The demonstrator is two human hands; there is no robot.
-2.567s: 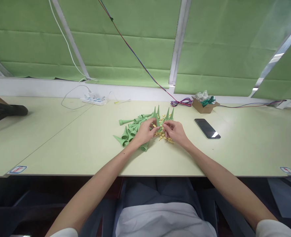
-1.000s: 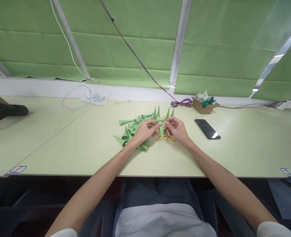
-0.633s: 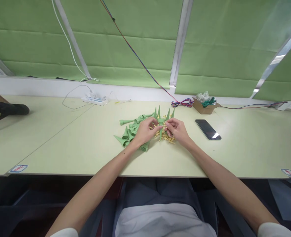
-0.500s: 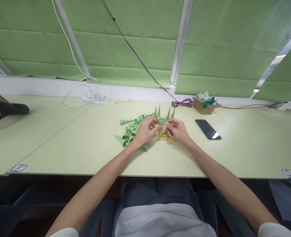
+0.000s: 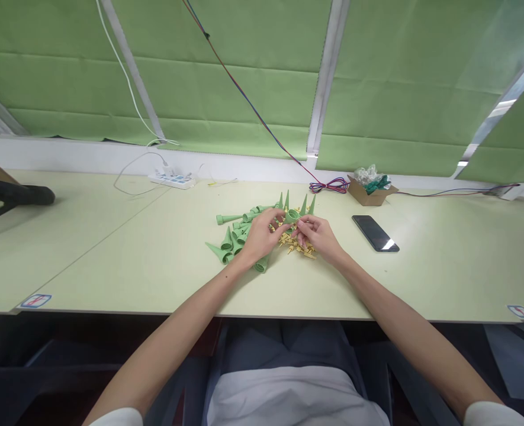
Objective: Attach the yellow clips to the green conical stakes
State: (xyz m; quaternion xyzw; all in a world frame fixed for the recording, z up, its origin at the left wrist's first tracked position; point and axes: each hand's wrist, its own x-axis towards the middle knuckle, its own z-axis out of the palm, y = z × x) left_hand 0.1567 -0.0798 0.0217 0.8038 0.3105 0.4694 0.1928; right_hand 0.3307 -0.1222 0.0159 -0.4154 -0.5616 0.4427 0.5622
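One green cone [image 5: 292,216] is in hand, raised above the table [image 5: 155,254] between the two hands, open mouth turned up toward the viewer. Left hand [image 5: 262,235]: grip closed on the cone's side, thumb and fingers around it. Right hand [image 5: 318,234]: grip narrow, fingertips touching or just beside the cone's rim; cannot tell whether a small piece is pinched there. Beyond the hands, four upright cones [image 5: 304,205] show their tips, in two pairs. To the left, a heap of loose cones [image 5: 227,238] lies mostly on its sides, several mouths visible and hollow. Yellow pieces [image 5: 305,249] lie scattered under and near the right hand. Judgement: early stage; the upright four may be the ones dealt with, the held one is in progress, and the heap plus many yellow pieces appear left over. Contents of the upright cones: not visible.
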